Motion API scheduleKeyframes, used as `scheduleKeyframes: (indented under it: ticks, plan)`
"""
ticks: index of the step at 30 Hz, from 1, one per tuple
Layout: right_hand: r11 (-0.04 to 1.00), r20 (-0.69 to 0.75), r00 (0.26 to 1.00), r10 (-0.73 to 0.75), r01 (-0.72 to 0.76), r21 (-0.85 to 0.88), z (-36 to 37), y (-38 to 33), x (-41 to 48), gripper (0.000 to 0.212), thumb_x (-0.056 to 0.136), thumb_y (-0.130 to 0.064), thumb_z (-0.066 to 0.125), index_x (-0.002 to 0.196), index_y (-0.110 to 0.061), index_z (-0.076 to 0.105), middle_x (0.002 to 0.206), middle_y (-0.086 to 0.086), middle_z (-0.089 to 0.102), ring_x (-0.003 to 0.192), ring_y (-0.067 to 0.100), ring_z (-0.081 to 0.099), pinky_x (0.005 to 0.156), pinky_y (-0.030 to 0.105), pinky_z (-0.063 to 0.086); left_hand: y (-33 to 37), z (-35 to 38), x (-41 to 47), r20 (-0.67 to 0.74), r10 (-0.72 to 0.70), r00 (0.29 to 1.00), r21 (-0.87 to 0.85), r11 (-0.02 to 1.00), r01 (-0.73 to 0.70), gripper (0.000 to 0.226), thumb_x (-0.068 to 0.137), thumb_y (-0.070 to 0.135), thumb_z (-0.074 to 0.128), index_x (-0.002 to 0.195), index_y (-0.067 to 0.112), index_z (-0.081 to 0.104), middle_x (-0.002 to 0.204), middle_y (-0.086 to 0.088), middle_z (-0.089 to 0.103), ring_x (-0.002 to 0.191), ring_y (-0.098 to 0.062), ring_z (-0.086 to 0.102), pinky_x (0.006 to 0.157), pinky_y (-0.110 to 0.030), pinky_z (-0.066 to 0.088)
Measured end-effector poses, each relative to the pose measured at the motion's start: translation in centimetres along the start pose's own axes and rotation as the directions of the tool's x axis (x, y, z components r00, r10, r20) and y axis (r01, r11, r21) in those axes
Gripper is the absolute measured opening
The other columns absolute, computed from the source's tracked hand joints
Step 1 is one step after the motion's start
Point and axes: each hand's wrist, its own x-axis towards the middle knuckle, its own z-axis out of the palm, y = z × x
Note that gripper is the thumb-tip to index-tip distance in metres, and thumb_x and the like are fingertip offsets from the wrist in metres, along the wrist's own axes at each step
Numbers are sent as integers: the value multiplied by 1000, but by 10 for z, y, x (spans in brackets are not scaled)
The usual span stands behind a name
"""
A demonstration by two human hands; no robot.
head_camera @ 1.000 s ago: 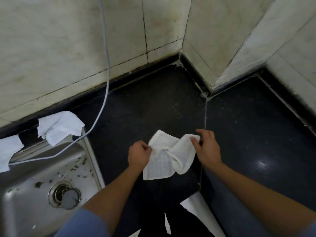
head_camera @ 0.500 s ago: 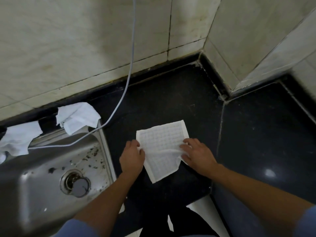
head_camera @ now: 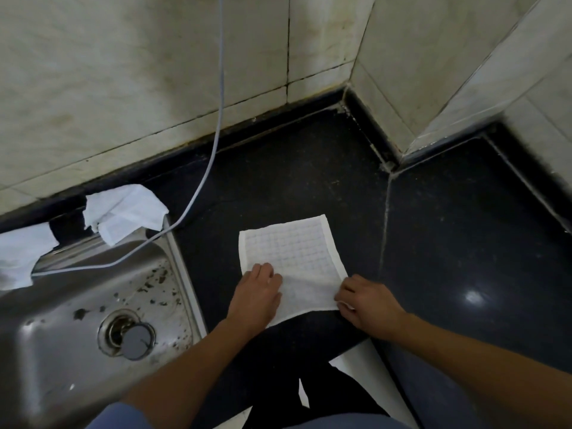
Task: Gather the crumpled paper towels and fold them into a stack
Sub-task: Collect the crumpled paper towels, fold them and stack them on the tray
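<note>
A white quilted paper towel (head_camera: 294, 252) lies spread flat on the black counter (head_camera: 448, 243). My left hand (head_camera: 257, 295) rests palm down on its near left part, fingers curled. My right hand (head_camera: 368, 301) pinches the towel's near right corner. A crumpled paper towel (head_camera: 123, 216) sits on the sink's back rim at the left. Another crumpled white towel (head_camera: 21, 252) lies at the far left edge of the view, partly cut off.
A steel sink (head_camera: 77, 305) with a drain plug (head_camera: 136, 342) and dark specks fills the lower left. A pale cable (head_camera: 213, 134) hangs down the tiled wall (head_camera: 123, 72) and runs over the sink rim. The counter turns a corner at the right.
The towel went from bunched between my hands to spread flat on the counter. My hands moved to its near edge, the right one onto the near right corner.
</note>
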Motion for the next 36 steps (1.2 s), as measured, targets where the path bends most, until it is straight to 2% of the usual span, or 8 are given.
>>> scheduleKeyframes:
  ticks: [5,11,18,22,25,29,32,36]
  plan:
    - [994,67,993,101,-104,42,2,-11,49,29,86,-13,61,115,-15,66,108,6,58,96,24,58,63,37,55,19,19,-41,153,110,982,2,994,-112,34,60,41,74,83,20,61,82,0,58,73,-17,56,56,-30,48]
    - [989,159,978,135,-143,41,8,-4,56,34,93,-20,52,126,-15,57,123,5,48,112,23,48,79,37,53,20,24,-59,157,40,987,84,995,-53,35,39,13,78,67,17,59,63,-1,55,57,-18,54,48,-27,45]
    - [986,151,987,-57,80,-149,20,-40,10,49,71,-62,49,97,-23,63,92,-1,58,79,18,57,55,31,47,20,20,-55,38,-153,987,-324,933,157,9,70,14,57,78,11,59,80,-3,55,69,-16,53,57,-27,46]
    - [977,52,998,39,-27,-210,31,-33,11,17,73,-36,64,78,-20,61,79,1,56,70,21,54,53,33,39,17,9,-51,-15,-126,992,-324,939,115,16,83,22,42,75,13,52,83,0,48,70,-8,42,61,-18,34]
    - [978,1,1000,-18,18,-205,31,-14,2,1,74,-22,61,75,-21,62,80,-1,57,70,20,54,56,33,39,6,5,-60,23,-5,1000,-187,982,10,4,74,23,49,75,19,50,81,3,50,70,-11,46,60,-24,41]
    - [993,119,991,-67,78,-91,16,7,-14,15,78,-26,49,76,-23,63,86,-6,60,75,16,58,56,29,45,-6,4,-71,197,49,979,-185,983,-11,12,69,9,59,78,17,59,78,1,61,70,-16,60,61,-25,46]
    - [998,282,959,27,-43,49,-11,16,3,18,90,-35,52,94,-25,67,99,-9,64,94,12,59,74,29,48,-17,-3,-70,224,-69,972,-345,927,145,18,87,14,52,93,15,69,91,1,69,84,-14,63,75,-25,47]
    - [945,209,959,191,-237,225,-44,28,59,16,88,-34,63,99,-25,70,94,-6,68,88,14,62,74,29,46,-44,-30,-31,215,-241,946,-504,802,319,17,92,16,59,87,8,73,80,-4,70,73,-12,62,69,-24,45]
